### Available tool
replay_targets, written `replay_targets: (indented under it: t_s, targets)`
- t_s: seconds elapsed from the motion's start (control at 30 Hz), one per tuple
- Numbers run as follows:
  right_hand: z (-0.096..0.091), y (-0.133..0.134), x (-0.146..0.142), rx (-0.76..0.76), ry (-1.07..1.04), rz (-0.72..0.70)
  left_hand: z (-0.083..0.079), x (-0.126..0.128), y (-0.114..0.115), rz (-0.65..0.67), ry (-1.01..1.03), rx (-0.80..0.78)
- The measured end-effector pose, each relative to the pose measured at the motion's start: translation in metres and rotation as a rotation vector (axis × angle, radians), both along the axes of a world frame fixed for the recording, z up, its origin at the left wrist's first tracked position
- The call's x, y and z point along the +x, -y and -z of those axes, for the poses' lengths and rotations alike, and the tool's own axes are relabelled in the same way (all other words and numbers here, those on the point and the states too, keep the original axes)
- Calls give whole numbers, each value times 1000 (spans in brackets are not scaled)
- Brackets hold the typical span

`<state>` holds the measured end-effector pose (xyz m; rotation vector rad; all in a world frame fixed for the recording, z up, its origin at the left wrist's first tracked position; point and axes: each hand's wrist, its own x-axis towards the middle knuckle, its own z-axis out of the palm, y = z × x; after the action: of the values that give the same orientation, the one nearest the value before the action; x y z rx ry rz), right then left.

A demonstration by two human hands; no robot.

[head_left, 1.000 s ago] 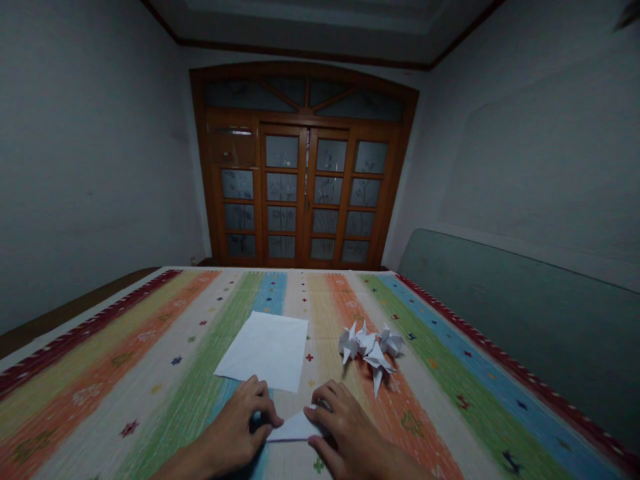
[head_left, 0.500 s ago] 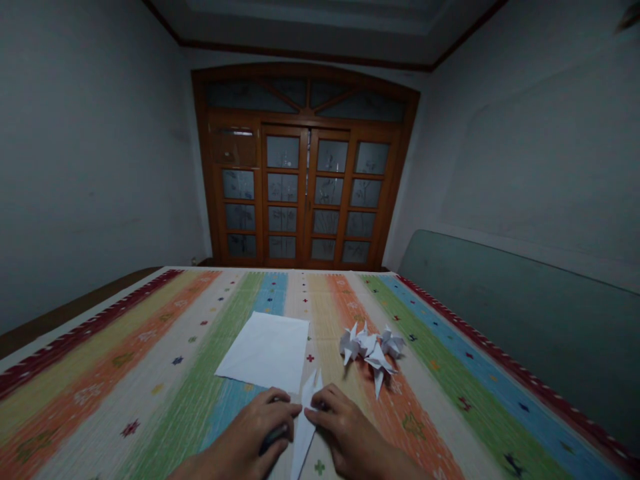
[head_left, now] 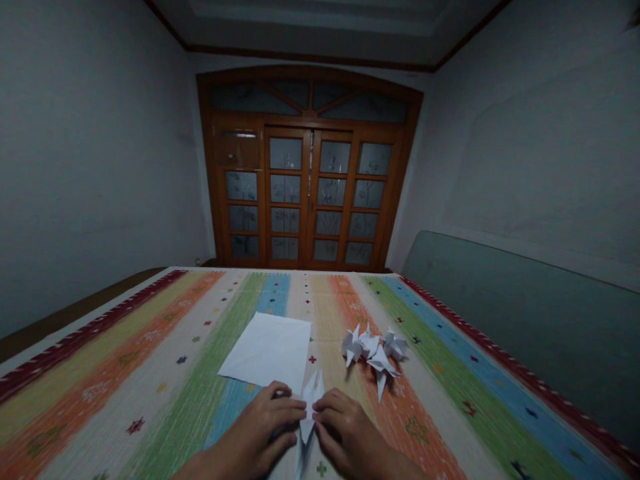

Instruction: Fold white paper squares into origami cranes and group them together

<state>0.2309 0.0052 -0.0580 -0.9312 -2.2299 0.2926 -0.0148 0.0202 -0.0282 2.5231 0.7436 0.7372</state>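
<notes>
A narrow piece of folded white paper (head_left: 309, 419) lies on the striped cloth close to me, with a split, pointed end facing away. On its left edge are the fingertips of my left hand (head_left: 273, 427), curled and closed. My right hand (head_left: 345, 427) pinches the opposite edge with thumb and fingers. The near end of the paper looks lifted and bent, partly shaded between the hands. Just beyond my left hand lies a flat white paper sheet (head_left: 270, 348). To the right, beyond my right hand, sits a small cluster of folded paper figures (head_left: 380, 353) with pointed tips.
A striped, patterned tablecloth (head_left: 165, 360) covers the table. Along the right side stands a pale green panel (head_left: 500, 300). Wooden doors with glass panes (head_left: 311, 193) are at the far end, between plain walls.
My fingers have shifted slightly along the folded paper. Its near part, flat before, is now bent upward between my hands. The sheet and paper figures stay in place.
</notes>
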Motion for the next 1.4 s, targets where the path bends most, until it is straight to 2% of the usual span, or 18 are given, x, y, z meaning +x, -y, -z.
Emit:
replay_targets:
  t_s: [0.13, 0.33, 0.6, 0.7, 0.87, 0.97, 1.1, 1.23, 1.4]
  targets:
    - [6, -4, 0, -44, -47, 52, 2, 5, -4, -46, 4, -61]
    - [-2, -4, 0, -131, -54, 98, 3, 14, -9, -124, -3, -60]
    - [0, -6, -1, -139, -54, 113, 1, 26, -14, -90, -2, -22]
    - [1, -6, 0, -140, -78, 101, 4, 30, -14, -145, 28, -72]
    - [-6, -6, 0, -129, -110, 103, 18, 31, -18, -248, 164, -173]
    - [-7, -7, -1, -132, -91, 148, 23, 33, -21, -265, 223, -220]
    - [-4, -9, -2, -129, -96, 171, 22, 35, -23, -265, 247, -266]
    - [-2, -10, -1, -130, -132, 184, 22, 36, -20, -281, 264, -252]
    - [-3, -10, -2, -207, -156, 300, 21, 40, -16, -291, 172, -154]
